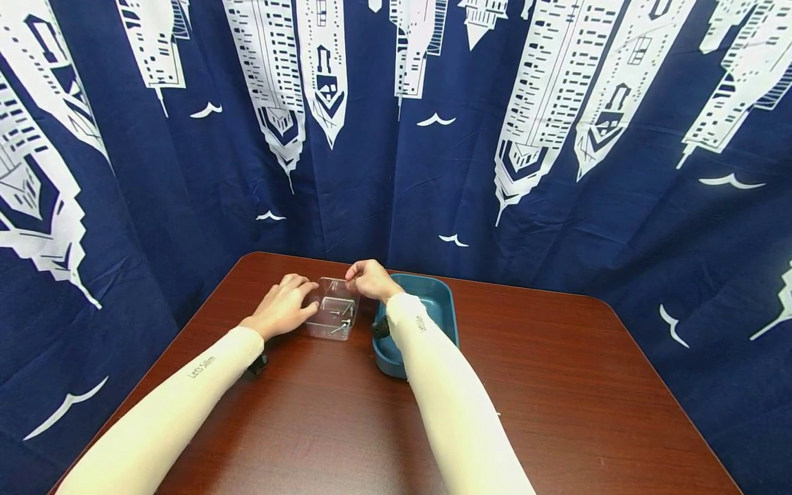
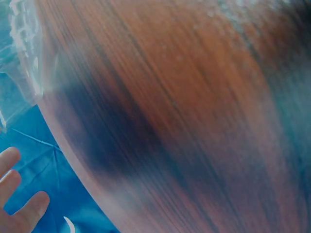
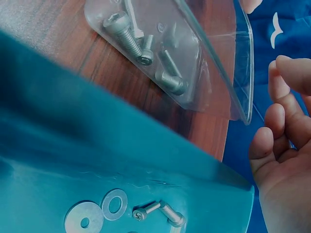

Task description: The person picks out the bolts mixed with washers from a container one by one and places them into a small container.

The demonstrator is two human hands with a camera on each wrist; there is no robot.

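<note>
My left hand (image 1: 286, 304) is at the left side of a clear plastic container (image 1: 321, 330), its fingers spread near the rim. The left wrist view shows these fingers (image 2: 34, 208) apart, with nothing between them. Above the container's far right corner is my right hand (image 1: 373, 280), between it and a blue bin (image 1: 456, 309). In the right wrist view its fingers (image 3: 262, 143) bend loosely, the thumb close to the forefinger; no held thing shows. Several metal socket-head bolts (image 3: 170, 82) lie in the clear container. Washers (image 3: 83, 218) and bolts (image 3: 170, 213) lie in the blue bin.
The brown wooden table (image 1: 557, 385) extends to the right and in front of the bin. A dark blue curtain (image 1: 396, 185) with white buildings and birds hangs behind its far edge. My right forearm passes over the bin's near part.
</note>
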